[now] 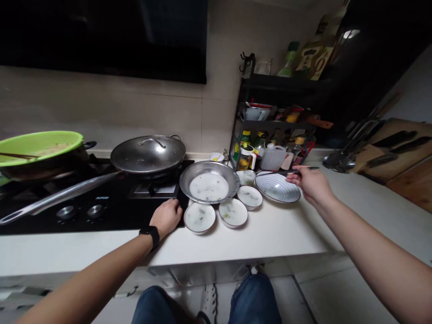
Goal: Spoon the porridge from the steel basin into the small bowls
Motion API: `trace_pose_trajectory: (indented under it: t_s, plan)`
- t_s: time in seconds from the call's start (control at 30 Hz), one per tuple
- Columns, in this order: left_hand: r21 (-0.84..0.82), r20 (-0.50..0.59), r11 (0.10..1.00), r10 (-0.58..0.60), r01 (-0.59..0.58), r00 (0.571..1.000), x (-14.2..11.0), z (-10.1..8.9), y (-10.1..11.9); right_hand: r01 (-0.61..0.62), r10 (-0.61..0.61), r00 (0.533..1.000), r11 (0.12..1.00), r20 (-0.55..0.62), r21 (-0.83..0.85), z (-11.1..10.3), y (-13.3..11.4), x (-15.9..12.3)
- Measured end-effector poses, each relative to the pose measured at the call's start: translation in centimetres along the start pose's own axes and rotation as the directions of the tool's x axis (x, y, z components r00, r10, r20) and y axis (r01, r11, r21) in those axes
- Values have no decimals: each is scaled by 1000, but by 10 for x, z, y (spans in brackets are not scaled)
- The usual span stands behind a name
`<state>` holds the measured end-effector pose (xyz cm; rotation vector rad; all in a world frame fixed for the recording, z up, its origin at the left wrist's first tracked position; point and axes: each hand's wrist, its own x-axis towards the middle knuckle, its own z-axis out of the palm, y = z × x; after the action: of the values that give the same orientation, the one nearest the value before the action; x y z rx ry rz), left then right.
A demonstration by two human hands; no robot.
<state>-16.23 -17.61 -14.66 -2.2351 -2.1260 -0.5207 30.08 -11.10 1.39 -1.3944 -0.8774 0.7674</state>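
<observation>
My left hand (pixel 166 217), with a black band on the wrist, rests curled on the front edge of the black hob, just left of a small white bowl (pixel 199 218). My right hand (pixel 310 182) pinches dark chopsticks (pixel 286 172) over the right rim of a blue patterned plate (pixel 277 187). A metal bowl (pixel 209 182) holding a whitish liquid sits between the two hands. Two more small white bowls, one (pixel 232 212) and another (pixel 249 197), lie in front of it.
A lidded wok (pixel 147 155) with a long handle sits on the hob (pixel 101 207). A green bowl (pixel 37 146) rests on a pan at far left. A black rack (pixel 270 121) of bottles and jars stands at the back. Ladles and knives lie at right.
</observation>
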Motion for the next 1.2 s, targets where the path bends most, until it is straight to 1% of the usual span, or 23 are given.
trace_pose_trajectory:
  t_s: [0.1,0.23,0.27,0.3,0.33,0.37,0.4,0.43,0.47,0.5,0.53,0.57,0.6,0.63,0.67,0.7,0.77,0.87,0.97,1.07,1.13,1.2]
  plan:
    - [9,-1,1000,4,-4,1000,0,0,0,30,-35,996,998,-79,-62,-27,1,8]
    - [18,-3,1000,4,-4,1000,1,0,0,40,-57,992,988,-112,-149,-49,11,11]
    - [18,-4,1000,4,-3,1000,0,0,0,60,-82,992,977,-100,-206,-53,15,11]
    - [17,-4,1000,4,-4,1000,0,0,0,106,-132,989,950,-70,-294,-57,19,10]
    - [17,-2,1000,4,-4,1000,0,0,0,184,-207,978,896,-12,-405,-61,24,10]
    - [18,-2,1000,4,-4,1000,0,0,0,295,-299,951,803,78,-518,-65,28,10]
    - [19,-2,1000,4,-4,1000,0,0,0,426,-390,899,672,201,-605,-69,32,9]
    - [20,-2,1000,5,-5,1000,0,0,0,560,-462,820,521,339,-644,-71,35,8]
    - [22,-3,1000,4,-4,1000,0,0,0,676,-508,723,381,467,-631,-73,37,6]
    - [24,-5,1000,3,-3,1000,0,0,0,767,-535,620,260,574,-586,-74,38,4]
    - [23,-7,1000,3,-3,1000,0,0,0,830,-553,526,169,646,-531,-73,38,1]
    - [21,-8,1000,2,-2,1000,0,0,1,869,-576,452,110,681,-483,-69,37,-3]
    - [18,-6,1000,1,-1,1000,0,-1,2,888,-608,404,82,684,-452,-64,34,-8]
    - [14,-4,1000,-1,1,1000,0,-1,2,895,-647,383,83,660,-438,-57,31,-13]
    - [10,-1,1000,-4,4,1000,0,-2,3,895,-685,381,105,621,-434,-47,28,-18]
    - [8,2,1000,-6,6,1000,0,-2,3,892,-713,392,140,582,-429,-36,26,-23]
    - [5,1,1000,-11,11,1000,-1,-2,4,885,-727,432,227,534,-407,-9,23,-32]
    - [1,-7,1000,-11,11,1000,-1,-2,3,871,-654,491,349,576,-346,37,29,-39]
    - [-10,-15,1000,-12,12,1000,-1,-1,2,855,-594,515,413,618,-314,80,43,-40]
    - [-17,-22,1000,-12,11,1000,-1,0,2,828,-552,546,470,630,-306,111,57,-39]
    - [-14,-20,1000,-11,10,1000,-1,1,2,787,-514,595,529,618,-318,125,63,-39]
    - [-13,-17,1000,-13,13,1000,0,1,3,704,-454,676,630,581,-328,134,68,-40]
